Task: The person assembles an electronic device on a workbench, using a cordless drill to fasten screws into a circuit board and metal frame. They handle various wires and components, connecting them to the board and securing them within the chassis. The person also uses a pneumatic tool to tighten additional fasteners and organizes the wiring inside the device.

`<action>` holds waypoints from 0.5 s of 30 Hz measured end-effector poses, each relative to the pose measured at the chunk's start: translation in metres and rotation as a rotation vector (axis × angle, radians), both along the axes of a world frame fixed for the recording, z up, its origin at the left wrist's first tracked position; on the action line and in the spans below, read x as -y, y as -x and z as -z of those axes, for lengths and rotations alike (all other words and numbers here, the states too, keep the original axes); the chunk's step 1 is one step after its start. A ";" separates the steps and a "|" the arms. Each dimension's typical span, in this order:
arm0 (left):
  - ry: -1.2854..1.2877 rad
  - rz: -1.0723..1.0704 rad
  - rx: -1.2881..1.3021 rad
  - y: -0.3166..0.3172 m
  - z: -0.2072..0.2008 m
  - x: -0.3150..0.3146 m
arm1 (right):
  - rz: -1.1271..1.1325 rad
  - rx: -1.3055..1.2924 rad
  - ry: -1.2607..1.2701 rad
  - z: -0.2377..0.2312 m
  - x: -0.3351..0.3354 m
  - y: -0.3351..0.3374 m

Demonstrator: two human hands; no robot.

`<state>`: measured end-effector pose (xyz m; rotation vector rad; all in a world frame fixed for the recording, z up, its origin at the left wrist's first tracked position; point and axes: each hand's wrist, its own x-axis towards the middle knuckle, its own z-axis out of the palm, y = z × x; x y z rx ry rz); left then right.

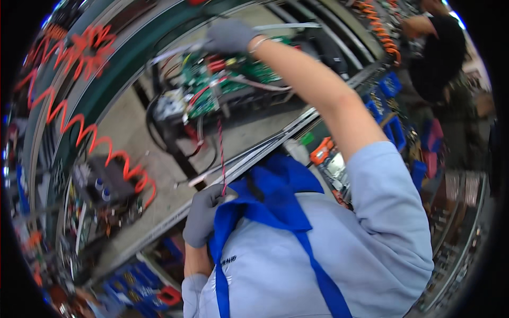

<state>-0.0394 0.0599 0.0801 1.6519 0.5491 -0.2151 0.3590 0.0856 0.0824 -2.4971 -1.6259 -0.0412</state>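
Observation:
My left hand (201, 214), in a grey glove, is closed at the near edge of the workbench with a red twisted wire (221, 151) at its fingertips. From there the wire runs up to an open electronic unit with green circuit boards (249, 74). My right arm reaches across that unit. At its far side my grey-gloved right hand (229, 36) is curled on a pale flat strip (289, 25), which shows on both sides of the hand; motion blurs the fingers. Black cables (151, 119) and several coloured wires hang from the unit's left end.
Red coiled hoses (85, 132) hang at the left, above a dark box (101, 183). A metal rail (159, 228) edges the bench near my body. Blue bins (392, 132) and an orange tool (322, 151) lie to the right. Another person (437, 58) is at the far right.

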 end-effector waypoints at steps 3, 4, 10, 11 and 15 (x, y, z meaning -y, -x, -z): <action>0.206 -0.011 -0.036 0.017 -0.061 -0.007 | 0.067 -0.150 0.055 -0.026 0.021 0.013; 0.272 -0.039 -0.050 0.023 -0.079 -0.004 | 0.057 -0.207 -0.090 -0.019 0.029 0.006; 0.193 -0.218 -0.032 0.041 -0.111 0.014 | -0.651 -0.636 -0.788 -0.032 0.082 0.156; 0.211 -0.213 -0.052 0.040 -0.112 0.014 | -0.863 -0.641 -0.670 -0.038 0.101 0.184; 0.165 -0.166 -0.056 0.028 -0.125 0.010 | -0.779 -0.786 -0.532 -0.015 0.149 0.230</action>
